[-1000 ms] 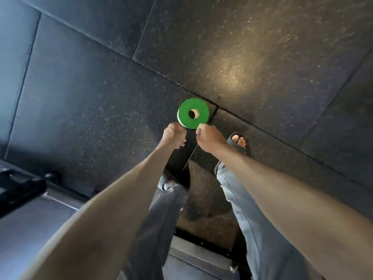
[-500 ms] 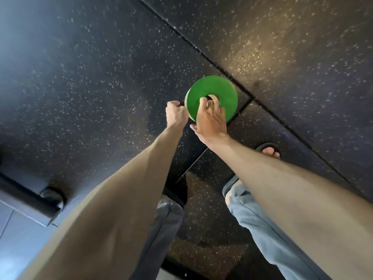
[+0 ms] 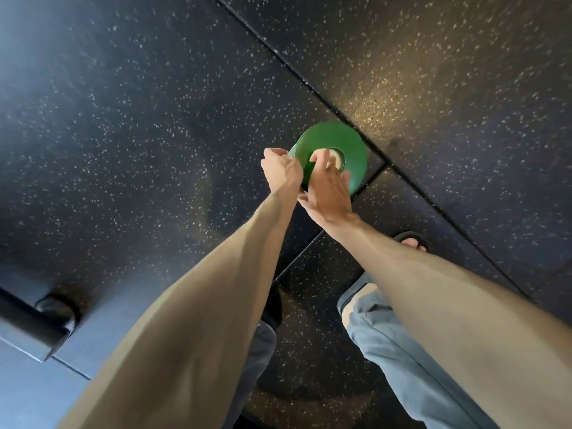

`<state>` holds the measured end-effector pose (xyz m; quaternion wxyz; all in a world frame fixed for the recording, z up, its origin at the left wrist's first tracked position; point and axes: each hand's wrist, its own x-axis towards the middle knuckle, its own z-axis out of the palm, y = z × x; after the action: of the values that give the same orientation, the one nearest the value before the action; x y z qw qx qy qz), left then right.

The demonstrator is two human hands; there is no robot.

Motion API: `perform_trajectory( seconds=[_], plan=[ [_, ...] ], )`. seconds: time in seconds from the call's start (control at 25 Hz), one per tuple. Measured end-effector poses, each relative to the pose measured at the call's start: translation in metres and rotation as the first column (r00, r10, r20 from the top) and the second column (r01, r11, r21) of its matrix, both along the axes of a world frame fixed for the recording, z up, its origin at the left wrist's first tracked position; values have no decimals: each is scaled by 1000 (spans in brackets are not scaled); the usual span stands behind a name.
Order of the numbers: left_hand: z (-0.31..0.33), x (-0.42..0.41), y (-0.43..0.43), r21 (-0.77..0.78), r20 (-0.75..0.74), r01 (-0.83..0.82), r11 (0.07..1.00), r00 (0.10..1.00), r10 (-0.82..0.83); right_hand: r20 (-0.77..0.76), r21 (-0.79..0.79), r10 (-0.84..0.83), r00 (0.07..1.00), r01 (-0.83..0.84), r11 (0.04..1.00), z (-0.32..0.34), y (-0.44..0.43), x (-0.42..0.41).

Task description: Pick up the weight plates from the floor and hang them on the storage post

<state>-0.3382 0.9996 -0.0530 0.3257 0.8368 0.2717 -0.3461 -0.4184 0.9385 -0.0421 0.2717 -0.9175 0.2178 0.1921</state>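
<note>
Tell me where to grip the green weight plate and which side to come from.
Grip the green weight plate at two places: its near-left rim, where the left hand curls, and its centre hole, where the right hand hooks in from the near side. The flat disc offers only the rim edge and hole as holds.

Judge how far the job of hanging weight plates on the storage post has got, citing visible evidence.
Done: nothing seen hung; no storage post in view. In hand: the left hand grips the round green weight plate by its rim, the right hand hooks its centre hole, at the speckled black rubber floor. Left: lifting, carrying, hanging.
</note>
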Motion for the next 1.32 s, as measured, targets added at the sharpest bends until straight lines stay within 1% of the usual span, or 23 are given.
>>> perform_trajectory(
  seconds=[0.08,0.12,0.2,0.28,0.36,0.44,0.52,0.6,0.68,0.76,0.88,0.92,1.0,1.08,1.2,1.28,1.32],
  plan=[
    [2,-4,1,60,70,92,994,993,-96,101,59,-80,992,75,995,10,-8,-3],
    [3,-6,-2,111,81,188,976,977,-197,137,62,-98,986,90,994,16,-14,-6],
    [4,-10,-13,184,34,383,905,918,-395,162,1,-101,982,102,995,25,-26,-14],
    [2,-16,-26,228,-34,485,844,871,-491,154,-74,-113,982,125,989,32,-37,-23],
    [-3,-22,-29,244,-59,509,825,857,-512,141,-89,-155,978,168,982,38,-46,-28],
    [-7,-28,-27,235,-55,540,808,838,-543,128,-53,-240,962,248,967,44,-50,-27],
    [-7,-29,-25,235,-52,594,770,798,-600,115,-14,-318,941,322,947,47,-53,-25],
    [-4,-25,-22,262,-40,621,739,772,-634,99,1,-342,935,343,939,49,-57,-24],
    [7,-21,-13,274,-51,606,747,785,-618,66,13,-362,930,362,932,53,-59,-23],
    [31,-24,-1,274,-119,603,749,794,-596,11,25,-383,924,382,924,67,-59,-25],
    [91,-32,13,317,-208,540,780,841,-499,-57,37,-355,933,357,933,119,-49,-32],
    [121,-35,17,321,-227,528,786,849,-477,-75,55,-329,941,333,941,147,-43,-34],
    [187,-44,26,298,-248,552,779,833,-496,-98,100,-261,960,270,958,209,-33,-38],
    [255,-50,39,280,-248,515,810,854,-457,-109,130,-210,972,223,966,274,-22,-37],
    [381,-52,62,247,-206,351,903,930,-305,-122,183,-174,977,195,964,394,-4,-30],
    [459,-52,74,217,-158,250,944,963,-219,-126,211,-142,982,166,963,465,5,-21],
    [498,-55,83,212,-126,200,957,976,-176,-128,228,-94,987,122,966,500,10,-17]
  ],
)
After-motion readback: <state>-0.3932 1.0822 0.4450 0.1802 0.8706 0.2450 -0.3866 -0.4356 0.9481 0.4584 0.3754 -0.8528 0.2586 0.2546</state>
